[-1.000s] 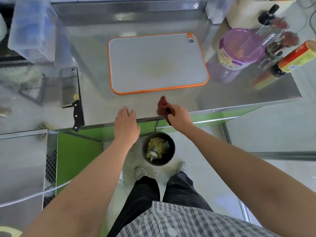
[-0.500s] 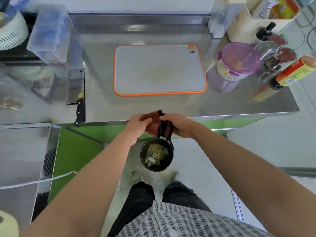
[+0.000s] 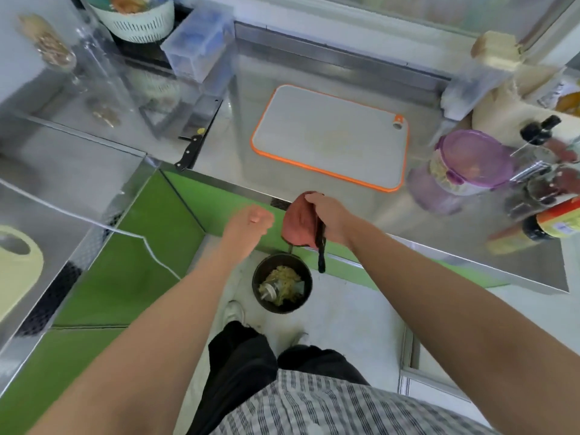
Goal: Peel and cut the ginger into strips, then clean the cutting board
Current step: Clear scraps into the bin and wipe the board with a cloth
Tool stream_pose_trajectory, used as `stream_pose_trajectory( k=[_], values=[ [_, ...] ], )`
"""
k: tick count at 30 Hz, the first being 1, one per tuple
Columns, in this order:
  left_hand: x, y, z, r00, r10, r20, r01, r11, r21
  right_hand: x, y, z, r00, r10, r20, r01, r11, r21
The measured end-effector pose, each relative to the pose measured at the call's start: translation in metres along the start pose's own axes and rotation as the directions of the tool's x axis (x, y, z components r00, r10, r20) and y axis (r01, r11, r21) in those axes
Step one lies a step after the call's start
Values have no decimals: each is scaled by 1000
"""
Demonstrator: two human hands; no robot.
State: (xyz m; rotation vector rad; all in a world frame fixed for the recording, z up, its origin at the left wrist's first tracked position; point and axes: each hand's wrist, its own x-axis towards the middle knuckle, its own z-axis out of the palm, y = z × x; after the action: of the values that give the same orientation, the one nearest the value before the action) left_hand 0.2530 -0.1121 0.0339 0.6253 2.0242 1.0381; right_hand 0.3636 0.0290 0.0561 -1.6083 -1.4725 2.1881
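The grey cutting board (image 3: 329, 136) with an orange rim lies bare on the steel counter, faintly stained in the middle. My right hand (image 3: 329, 215) grips a bunched red-brown cloth (image 3: 299, 221) with a black strap at the counter's front edge, above a black bin (image 3: 282, 287) of ginger scraps on the floor. My left hand (image 3: 249, 222) hovers just left of the cloth, its fingers curled into a fist, holding nothing that I can see. A cleaver (image 3: 196, 133) with a black handle lies at the counter's left.
A purple-lidded container (image 3: 470, 161), bottles (image 3: 552, 224) and jars crowd the counter's right end. A clear box (image 3: 197, 48) and a white colander (image 3: 138, 14) stand at the back left. A lower steel surface (image 3: 62, 171) adjoins on the left.
My left hand has let go of the cloth and pulled away to the left. My right hand keeps the cloth above the bin. The view has swung left.
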Motion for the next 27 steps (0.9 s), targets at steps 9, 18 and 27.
stream_pose_trajectory(
  k=[9,18,27],
  values=[
    [-42,17,31,976,200,89,-212,964,158,-18,-3,6,1000,8,25,-16,929,371],
    [-26,23,2,986,69,-153,-102,969,-225,-12,2,-3,998,-44,54,50,990,-128],
    [-23,21,-27,829,-45,-557,87,995,49,-22,7,-30,951,114,286,174,567,-805]
  ],
)
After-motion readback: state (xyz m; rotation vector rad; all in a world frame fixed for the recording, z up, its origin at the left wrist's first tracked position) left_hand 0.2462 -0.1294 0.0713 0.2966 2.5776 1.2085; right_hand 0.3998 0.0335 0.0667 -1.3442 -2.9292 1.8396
